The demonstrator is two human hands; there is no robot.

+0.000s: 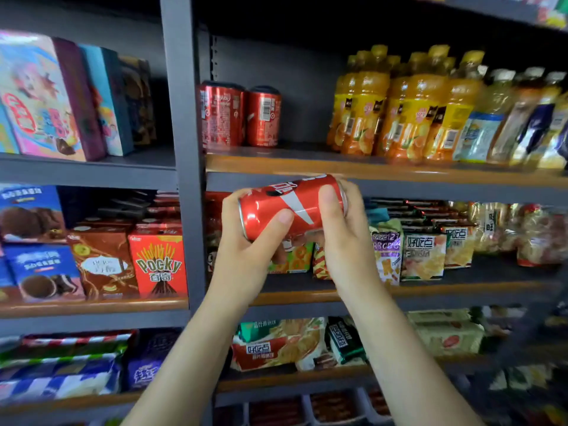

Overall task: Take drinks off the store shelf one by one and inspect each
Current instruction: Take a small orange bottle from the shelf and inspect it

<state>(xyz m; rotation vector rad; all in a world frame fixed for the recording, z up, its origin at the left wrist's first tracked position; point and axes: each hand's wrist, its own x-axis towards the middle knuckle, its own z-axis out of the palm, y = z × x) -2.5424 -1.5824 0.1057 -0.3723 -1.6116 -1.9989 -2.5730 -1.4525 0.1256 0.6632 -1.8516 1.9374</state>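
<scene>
Fingers of both hands, left hand (pixel 246 241) and right hand (pixel 341 235), curl around one red can (pixel 292 204); two cans (pixel 239 115) remain shelved.

Red can (pixel 292 206) with white stripe; orange bottles (pixel 399 103).

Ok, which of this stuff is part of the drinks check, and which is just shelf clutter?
Job: red can held sideways in left hand and right hand; two red cans on shelf; orange bottles.
Clutter: Pocky box; biscuit packs; cartoon boxes.
</scene>
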